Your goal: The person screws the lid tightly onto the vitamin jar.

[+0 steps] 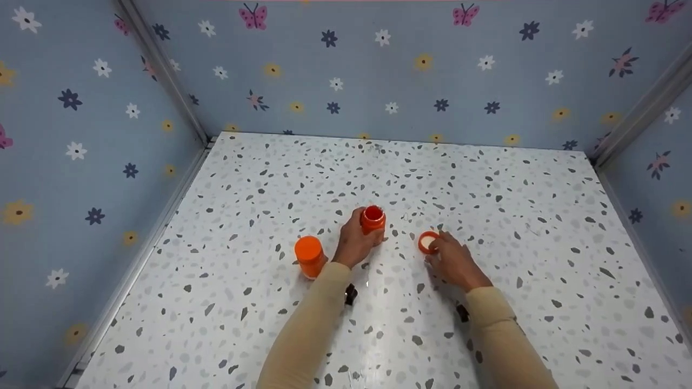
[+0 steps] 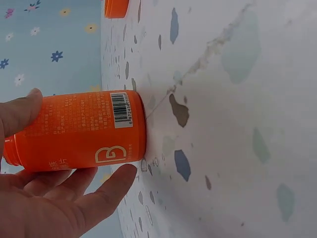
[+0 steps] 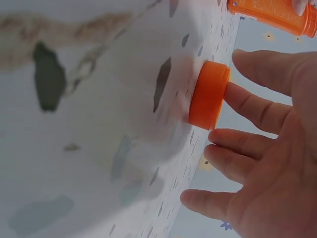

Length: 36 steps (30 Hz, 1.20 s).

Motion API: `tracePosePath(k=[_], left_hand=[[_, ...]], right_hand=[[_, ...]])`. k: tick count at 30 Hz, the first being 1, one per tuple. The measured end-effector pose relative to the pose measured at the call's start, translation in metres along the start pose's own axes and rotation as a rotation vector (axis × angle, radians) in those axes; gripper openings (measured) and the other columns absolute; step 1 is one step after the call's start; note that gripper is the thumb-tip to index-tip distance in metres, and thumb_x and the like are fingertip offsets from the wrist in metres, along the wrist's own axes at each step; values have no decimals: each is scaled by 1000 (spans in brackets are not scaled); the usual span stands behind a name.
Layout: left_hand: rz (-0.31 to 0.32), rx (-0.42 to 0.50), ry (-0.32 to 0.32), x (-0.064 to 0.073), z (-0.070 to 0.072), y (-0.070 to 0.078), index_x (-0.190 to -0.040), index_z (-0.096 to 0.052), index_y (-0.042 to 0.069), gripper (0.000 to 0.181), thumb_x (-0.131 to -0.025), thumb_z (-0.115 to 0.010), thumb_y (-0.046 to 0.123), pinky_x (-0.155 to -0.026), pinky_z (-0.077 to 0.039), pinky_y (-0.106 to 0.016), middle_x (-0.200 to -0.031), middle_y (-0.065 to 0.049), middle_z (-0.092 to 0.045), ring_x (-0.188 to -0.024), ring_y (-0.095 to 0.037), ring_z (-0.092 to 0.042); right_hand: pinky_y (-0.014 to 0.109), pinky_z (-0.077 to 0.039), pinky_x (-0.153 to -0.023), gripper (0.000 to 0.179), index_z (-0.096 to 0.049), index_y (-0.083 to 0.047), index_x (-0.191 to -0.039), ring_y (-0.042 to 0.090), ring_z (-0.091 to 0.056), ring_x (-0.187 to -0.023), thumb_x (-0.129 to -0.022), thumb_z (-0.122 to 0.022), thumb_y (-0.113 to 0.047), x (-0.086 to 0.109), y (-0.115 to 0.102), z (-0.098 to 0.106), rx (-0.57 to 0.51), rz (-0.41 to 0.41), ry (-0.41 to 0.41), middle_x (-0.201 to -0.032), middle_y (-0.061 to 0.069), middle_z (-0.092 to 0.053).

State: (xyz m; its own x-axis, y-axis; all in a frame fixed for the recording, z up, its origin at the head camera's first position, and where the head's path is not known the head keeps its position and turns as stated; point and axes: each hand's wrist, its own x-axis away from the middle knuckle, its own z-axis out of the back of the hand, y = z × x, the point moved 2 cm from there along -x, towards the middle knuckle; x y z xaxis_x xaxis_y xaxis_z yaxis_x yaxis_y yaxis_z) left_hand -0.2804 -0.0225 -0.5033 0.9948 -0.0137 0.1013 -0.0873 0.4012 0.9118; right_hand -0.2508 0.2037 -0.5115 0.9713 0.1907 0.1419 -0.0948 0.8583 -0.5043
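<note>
An uncapped orange bottle [image 1: 374,223] stands upright on the table, its open mouth facing up. My left hand [image 1: 354,240] grips it from the side, with the thumb on one face and fingers behind; a barcode and printed text show on the bottle [image 2: 79,131] in the left wrist view. To the right, an orange screw cap [image 1: 422,244] lies inside up, its white liner visible. My right hand [image 1: 454,262] is at the cap, and in the right wrist view its fairly straight index finger touches or nearly touches the rim of the cap [image 3: 208,96], thumb apart.
A second orange bottle [image 1: 310,258], with its lid on, stands left of my left forearm. The white speckled table [image 1: 259,324] meets blue flower-patterned walls [image 1: 357,70] at the back and both sides.
</note>
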Motion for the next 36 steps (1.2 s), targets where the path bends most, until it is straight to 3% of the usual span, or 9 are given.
tracePosePath(k=[4,9,13,17,23,31,36], left_hand=[[12,-20,-11,5,1,0,-147,-40,8,65,-91,-73,10,-111,-38,-43,-144,-12,-51,-130,-28,-49],[20,-45,-19,10,1,1,-146,-40,8,66,-90,-75,11,-111,-38,-42,-144,-12,-50,-130,-28,-48],[40,-62,-41,15,1,1,-148,-39,9,67,-91,-75,13,-112,-38,-42,-146,-11,-49,-132,-27,-47],[30,-60,-65,22,2,0,-148,-39,8,67,-91,-74,12,-112,-37,-43,-147,-11,-49,-132,-27,-47],[-28,-39,-90,35,4,-1,-146,-39,5,64,-91,-73,10,-111,-38,-42,-144,-13,-50,-130,-28,-48],[-30,-52,-117,46,6,-2,-151,-34,3,73,-90,-74,9,-112,-36,-44,-148,-14,-46,-133,-28,-46],[-67,-68,-118,53,9,-3,-146,-39,3,68,-89,-75,10,-111,-39,-45,-143,-16,-50,-129,-29,-50]], right_hand=[[71,-13,-111,17,-64,2,-107,44,-28,-144,-95,-68,-10,2,-1,-1,11,-17,-20,-149,32,-38],[72,-11,-111,13,-65,0,-103,42,-34,-141,-94,-69,-9,4,-2,-3,26,-43,-43,-145,26,-47],[73,-16,-109,7,-67,-4,-98,40,-51,-126,-93,-70,-9,7,-4,-5,38,-37,-48,-129,21,-59],[73,-22,-107,6,-68,-5,-96,36,-60,-109,-92,-71,-9,10,-4,-6,49,-26,-44,-114,14,-62],[63,-33,-103,5,-67,-5,-94,33,-62,-101,-92,-70,-9,17,-5,-7,42,-3,-44,-113,14,-62],[60,-33,-105,7,-68,-8,-97,34,-60,-108,-92,-71,-11,25,-5,-7,47,-17,-72,-124,16,-61],[49,-45,-91,6,-68,-9,-93,27,-59,-93,-91,-73,-11,32,-5,-7,12,-31,-66,-114,12,-62]])
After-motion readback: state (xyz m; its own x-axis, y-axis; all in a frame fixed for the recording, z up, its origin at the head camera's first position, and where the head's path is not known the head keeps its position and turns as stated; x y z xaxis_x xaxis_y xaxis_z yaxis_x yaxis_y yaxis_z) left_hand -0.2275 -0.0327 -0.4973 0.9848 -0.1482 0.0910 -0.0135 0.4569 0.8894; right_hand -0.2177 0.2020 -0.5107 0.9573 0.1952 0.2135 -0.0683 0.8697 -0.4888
